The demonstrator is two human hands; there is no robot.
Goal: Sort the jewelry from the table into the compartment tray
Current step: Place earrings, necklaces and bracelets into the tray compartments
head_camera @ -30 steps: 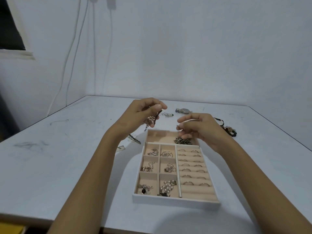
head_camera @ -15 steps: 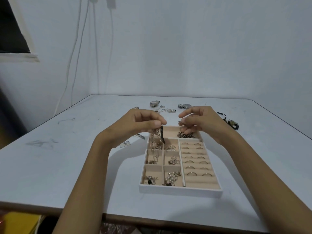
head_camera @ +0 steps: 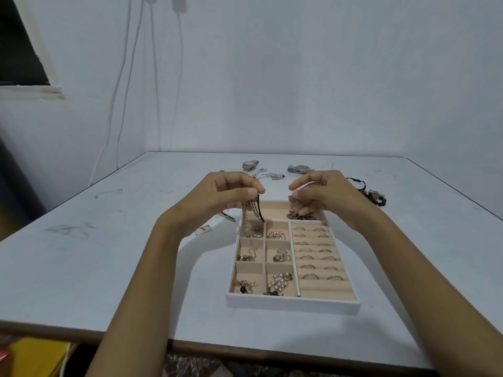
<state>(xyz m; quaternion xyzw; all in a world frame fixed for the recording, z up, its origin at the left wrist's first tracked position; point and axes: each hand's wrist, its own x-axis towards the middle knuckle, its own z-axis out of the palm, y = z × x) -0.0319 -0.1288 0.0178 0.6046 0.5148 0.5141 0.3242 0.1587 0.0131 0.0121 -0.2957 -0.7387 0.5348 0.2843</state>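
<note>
A white compartment tray [head_camera: 292, 303] with beige lining sits on the table in front of me. Its right column holds several rings [head_camera: 317, 257]; its small left cells hold earrings and a pearl piece [head_camera: 279, 284]. My left hand [head_camera: 228, 197] pinches a chain bracelet with a dark strap [head_camera: 251, 213], which dangles over the tray's far left corner. My right hand [head_camera: 324, 197] hovers over the long far compartment, fingers curled just above a dark leaf-shaped piece [head_camera: 299, 214]; whether it grips it is unclear.
Loose pieces lie on the grey table beyond the tray: two watches [head_camera: 250, 165] [head_camera: 300, 168], a silver necklace [head_camera: 269, 175], dark bracelets [head_camera: 374, 197] at right, small clips [head_camera: 204, 229] at left. Cables hang down the back wall. The table's front edge is near.
My left hand came down and toward the tray, so the chain now dangles over its far left corner. My right hand stayed over the far compartment. The camera view shifted slightly.
</note>
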